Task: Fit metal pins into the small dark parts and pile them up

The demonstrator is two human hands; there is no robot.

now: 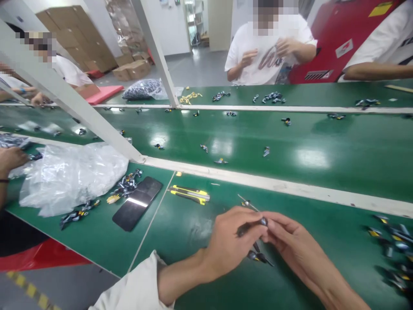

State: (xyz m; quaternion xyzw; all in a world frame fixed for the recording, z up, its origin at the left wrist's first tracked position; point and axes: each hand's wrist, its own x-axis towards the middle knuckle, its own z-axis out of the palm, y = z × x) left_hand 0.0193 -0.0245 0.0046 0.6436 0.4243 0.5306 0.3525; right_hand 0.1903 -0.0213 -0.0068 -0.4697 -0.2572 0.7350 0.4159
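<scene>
Two grips on one tiny piece, basically: the left grip (230, 243) and right grip (298, 245) meet fingertip to fingertip, both closed narrow on a small dark metal part (258, 224). A thin bright pin (248, 202) pokes out just above them. Fingers hide the middle, so I can't tell if the pin belongs to the held part. Same goes for another dark bit (260, 257) right under the grips, which may be hanging off it or lying loose.

Looks like the step in hand is close-up fiddling with a single piece, and since it's so small, the next move calls for keeping that pinch steady.

Right of the grips, a heap of similar dark parts with yellow bits (392, 249) sits at the edge of the green desk (300, 219). Left of them are a yellow utility knife (189, 194), then a black phone (137, 203), then a clear plastic bag (69, 178) with a small pile of parts (125, 186) beside it. Ahead, past a white rail (258, 183), loose parts are spread along a green belt (245, 137), and across from the grips a person in a white T-shirt (267, 54) has both hands up at chest height.
</scene>
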